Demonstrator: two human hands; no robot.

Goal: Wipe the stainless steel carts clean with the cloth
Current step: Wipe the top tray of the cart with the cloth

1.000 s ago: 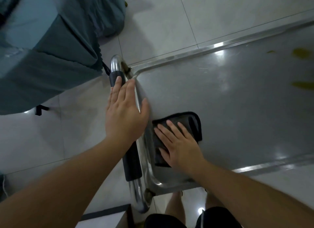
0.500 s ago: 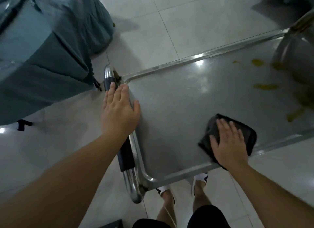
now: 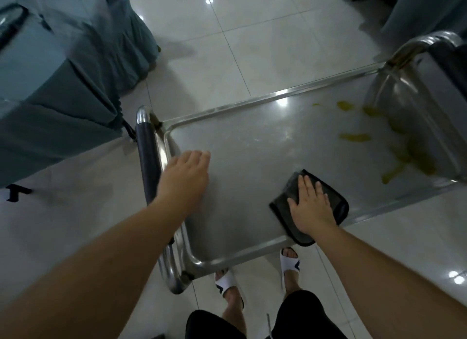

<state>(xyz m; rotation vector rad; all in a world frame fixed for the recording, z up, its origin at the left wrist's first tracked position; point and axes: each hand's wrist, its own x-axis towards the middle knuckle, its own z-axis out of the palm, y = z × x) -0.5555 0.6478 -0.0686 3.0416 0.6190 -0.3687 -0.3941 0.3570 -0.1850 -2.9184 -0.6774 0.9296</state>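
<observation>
The right hand (image 3: 309, 207) lies flat and open on the dark cloth (image 3: 313, 207), pressing it on the cart (image 3: 252, 146) top near its front edge, probably to rub toward the yellow stains (image 3: 355, 137), while the left hand (image 3: 187, 177), open and holding nothing, hovers beside the handle (image 3: 149, 159).

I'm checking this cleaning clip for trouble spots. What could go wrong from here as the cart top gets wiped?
The cloth lies flat under the right hand, short of the yellow smears at the far end; a flat pass may spread them rather than lift them.

The left hand is off the handle, so the cart might roll under pressure.

Pushed residue could drop over the rim onto the tile floor.
</observation>
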